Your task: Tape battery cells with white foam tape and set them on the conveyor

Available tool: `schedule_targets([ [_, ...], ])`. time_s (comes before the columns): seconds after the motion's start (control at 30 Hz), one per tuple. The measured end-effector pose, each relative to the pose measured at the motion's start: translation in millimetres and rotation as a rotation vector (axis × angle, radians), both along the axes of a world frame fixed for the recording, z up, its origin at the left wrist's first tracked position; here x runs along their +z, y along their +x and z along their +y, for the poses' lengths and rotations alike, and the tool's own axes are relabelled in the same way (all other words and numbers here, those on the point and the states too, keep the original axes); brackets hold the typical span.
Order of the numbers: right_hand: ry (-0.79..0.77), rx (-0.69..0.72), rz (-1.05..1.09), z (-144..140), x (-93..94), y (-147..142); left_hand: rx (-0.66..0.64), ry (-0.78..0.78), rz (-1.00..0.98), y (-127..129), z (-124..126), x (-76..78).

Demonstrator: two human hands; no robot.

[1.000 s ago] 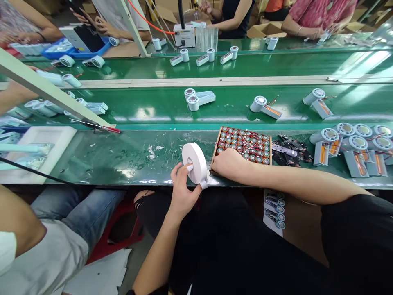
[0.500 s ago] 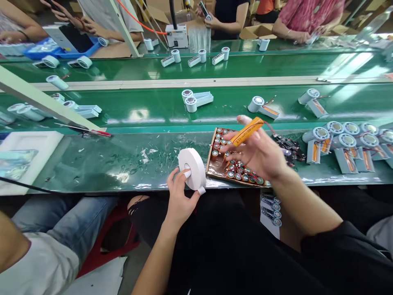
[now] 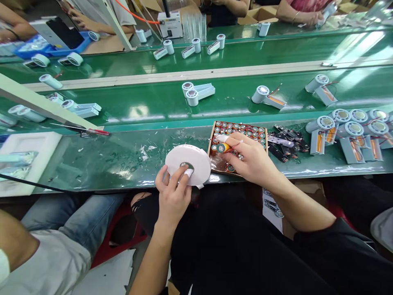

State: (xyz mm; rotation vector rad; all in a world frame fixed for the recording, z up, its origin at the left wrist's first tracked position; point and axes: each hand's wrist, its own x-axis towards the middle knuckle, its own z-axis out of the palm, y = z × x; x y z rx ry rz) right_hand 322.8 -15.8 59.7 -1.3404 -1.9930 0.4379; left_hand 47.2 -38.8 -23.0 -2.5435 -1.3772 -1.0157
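Currently the left hand is holding a broad white tape roll above the near edge of the counter. Its grip is closing around the roll, fingers bending against the flat face and at the core hole; the thumb is not showing clearly. A short loose tape end is hanging at the roll's lower edge.

Meanwhile the right hand is pinching an orange battery, thumb and fingertips nearly together on it, green end facing outward. The battery is sitting over the left part of a shallow box, just right of the roll. Inside, more batteries are standing upright in rows, thin red wires trailing over them.

Just right of the box, dark circuit boards are lying in a loose heap. Beyond those, pale blue casings are crowding together, orange showing in their open handles. Behind the counter, a green belt is carrying further casings, well apart from both hands. Far left, a white foam tray is resting on the counter.
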Motion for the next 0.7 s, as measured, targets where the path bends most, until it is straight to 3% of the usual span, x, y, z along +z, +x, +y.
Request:
schedule_targets([
  [0.13,-0.117,-0.076,-0.024,-3.6,-3.0,-5.3,0.008,0.005,0.051,-6.3,-3.7,0.5],
  [0.33,-0.301,0.083,0.035,-2.6,-7.6,-14.1,0.031,0.055,0.129,-13.4,-4.6,8.4],
  [0.4,-0.362,0.112,0.191,0.1,-11.8,-13.0,0.026,0.095,0.158,-13.8,-4.7,14.0],
  [0.5,-0.454,0.096,0.641,1.5,-25.7,-21.2,0.025,0.150,0.165,-7.1,-5.8,22.0],
  [0.6,-0.371,-0.086,1.096,-2.4,-41.8,-45.2,0.078,0.207,0.117,7.3,-7.5,24.4],
  [0.7,-0.245,-0.231,1.255,-6.8,-46.5,-62.2,0.146,0.265,0.083,17.5,-8.6,21.5],
])
